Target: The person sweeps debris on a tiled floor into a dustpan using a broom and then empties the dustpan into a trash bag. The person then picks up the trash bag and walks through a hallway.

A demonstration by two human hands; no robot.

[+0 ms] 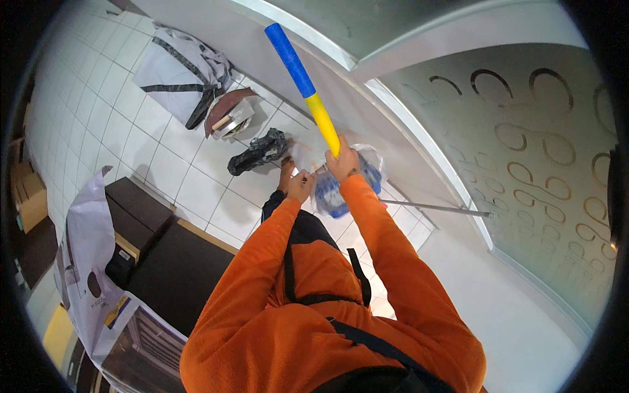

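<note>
My right hand is closed around the lower end of a long tube, yellow near the hand and ribbed blue at its far half. The tube slants up and away towards the wall. My left hand is beside it, lower and to the left, with its fingers curled in. Whether anything small is pinched there is too unclear to tell. Below my right hand, a clear plastic bag with blue and white contents rests on the floor. A thin metal rod extends right from beside that bag.
A crumpled black plastic bag lies on the white tiles. Beyond it are a round container with a wooden-handled tool and a large white bag with black straps. Dark panels flank my left; a frosted glass pane is at right.
</note>
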